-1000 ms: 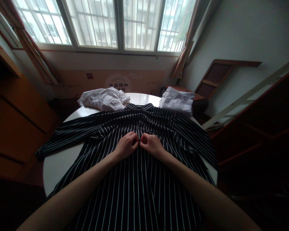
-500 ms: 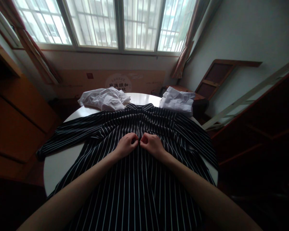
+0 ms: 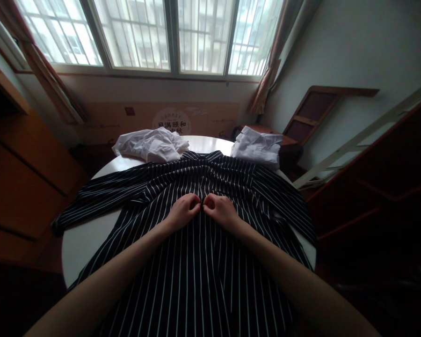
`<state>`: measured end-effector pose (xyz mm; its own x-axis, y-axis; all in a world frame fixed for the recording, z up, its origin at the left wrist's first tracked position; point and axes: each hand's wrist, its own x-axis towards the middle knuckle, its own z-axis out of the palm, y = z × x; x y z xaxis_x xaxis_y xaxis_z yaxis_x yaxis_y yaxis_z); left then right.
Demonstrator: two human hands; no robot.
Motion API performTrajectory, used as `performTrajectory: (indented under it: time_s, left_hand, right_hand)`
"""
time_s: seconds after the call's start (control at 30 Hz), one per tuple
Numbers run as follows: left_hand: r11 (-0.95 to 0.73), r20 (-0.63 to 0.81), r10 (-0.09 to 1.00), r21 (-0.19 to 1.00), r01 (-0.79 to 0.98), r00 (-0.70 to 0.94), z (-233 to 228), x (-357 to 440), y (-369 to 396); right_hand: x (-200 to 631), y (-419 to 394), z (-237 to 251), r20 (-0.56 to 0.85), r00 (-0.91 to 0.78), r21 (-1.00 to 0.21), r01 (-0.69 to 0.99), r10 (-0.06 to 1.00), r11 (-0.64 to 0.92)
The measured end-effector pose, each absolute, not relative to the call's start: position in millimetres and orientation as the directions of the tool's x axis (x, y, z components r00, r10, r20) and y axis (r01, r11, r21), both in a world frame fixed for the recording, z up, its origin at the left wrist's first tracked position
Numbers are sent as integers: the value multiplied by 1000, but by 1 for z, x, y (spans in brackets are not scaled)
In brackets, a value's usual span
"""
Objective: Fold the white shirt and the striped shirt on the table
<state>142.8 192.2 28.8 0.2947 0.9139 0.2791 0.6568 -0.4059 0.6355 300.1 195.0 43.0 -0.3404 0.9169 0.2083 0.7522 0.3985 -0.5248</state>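
Head view: left hand (image 3: pixel 183 212) and right hand (image 3: pixel 221 211) pinched side by side on front placket of striped shirt (image 3: pixel 203 271), spread flat across round white table (image 3: pixel 80 238). Risk as judged: slippery fabric sliding from fingertips, placket edges misaligning. Against earlier frame: hands barely shifted, same pinch kept; white garments (image 3: pixel 150 144) unmoved.
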Motion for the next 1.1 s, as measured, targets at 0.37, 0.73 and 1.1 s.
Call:
performTrajectory:
  time_s: [0.37, 0.73, 1.1]
  left_hand:
    - [-385, 273, 923, 623, 681, 272, 29, 143, 191]
    - [-422, 314, 905, 565, 709, 289, 25, 143, 191]
    - [-524, 415, 847, 537, 662, 333, 27, 144, 188]
  right_hand:
    - [300, 195, 43, 203, -342, -495, 773, 918, 397]
    - [302, 202, 41, 140, -361, -646, 672, 922, 361]
    - [303, 203, 40, 136, -357, -709, 616, 924, 342]
